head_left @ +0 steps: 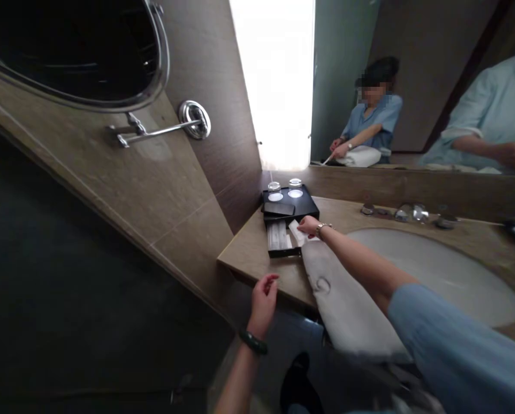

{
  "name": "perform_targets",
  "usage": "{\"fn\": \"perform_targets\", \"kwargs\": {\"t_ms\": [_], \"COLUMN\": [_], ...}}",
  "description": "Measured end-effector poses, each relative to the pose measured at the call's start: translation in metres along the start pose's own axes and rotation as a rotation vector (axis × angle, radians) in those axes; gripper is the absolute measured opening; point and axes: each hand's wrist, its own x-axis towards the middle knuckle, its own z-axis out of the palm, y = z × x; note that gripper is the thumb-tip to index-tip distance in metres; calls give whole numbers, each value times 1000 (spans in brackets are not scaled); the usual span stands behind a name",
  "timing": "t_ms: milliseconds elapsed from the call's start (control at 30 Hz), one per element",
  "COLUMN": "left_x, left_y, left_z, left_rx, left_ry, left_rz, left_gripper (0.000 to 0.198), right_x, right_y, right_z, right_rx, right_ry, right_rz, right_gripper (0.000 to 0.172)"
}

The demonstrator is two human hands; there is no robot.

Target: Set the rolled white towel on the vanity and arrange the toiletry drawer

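Right hand (309, 226) of ours was pinching a small white packet (296, 232) right over the open drawer (282, 241) of the black tray (288, 208), on the counter (248, 253) beside the sink (434, 270). Left hand (263, 298) hung loose at the counter edge, fingers half-curled around nothing. White towel (343, 299) lay draped under our right forearm.

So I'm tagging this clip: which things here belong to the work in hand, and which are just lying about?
In hand:
right hand holding a small white packet
open black drawer holding white packets
black amenity tray

Lying about:
two glasses on the tray
white towel under the right arm
sink
wall mirror
left hand, holding nothing, by the counter edge
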Motion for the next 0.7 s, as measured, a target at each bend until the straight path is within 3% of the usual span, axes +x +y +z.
{"fn": "perform_targets", "kwargs": {"t_ms": [67,167,267,300,400,533,633,700], "left_x": [61,145,207,222,250,267,274,277], "left_y": [-2,-4,-10,-12,-15,-11,-8,-7], "left_z": [-5,-1,15,20,31,41,50,53], "left_rx": [300,681,945,1011,1155,1218,1203,1193], "left_ry": [-43,-237,-462,-530,-676,-796,-825,-827], "left_rz": [176,406,510,529,613,749,728,716], "left_gripper": [21,29,35,36,38,43,45,44], "right_x": [24,43,49,50,54,61,52,29], "right_y": [-3,0,10,14,24,27,25,30], "right_z": [10,17,18,19,31,43,24,-1], "right_rx": [-68,-212,-389,-431,-590,-793,-687,-559], "right_ry": [-16,-97,-104,-89,-100,-152,-150,-37], "right_rz": [25,28,-39,-71,-252,-402,-357,-328], "right_gripper": [21,19,10,16,33,25,27,31]}}
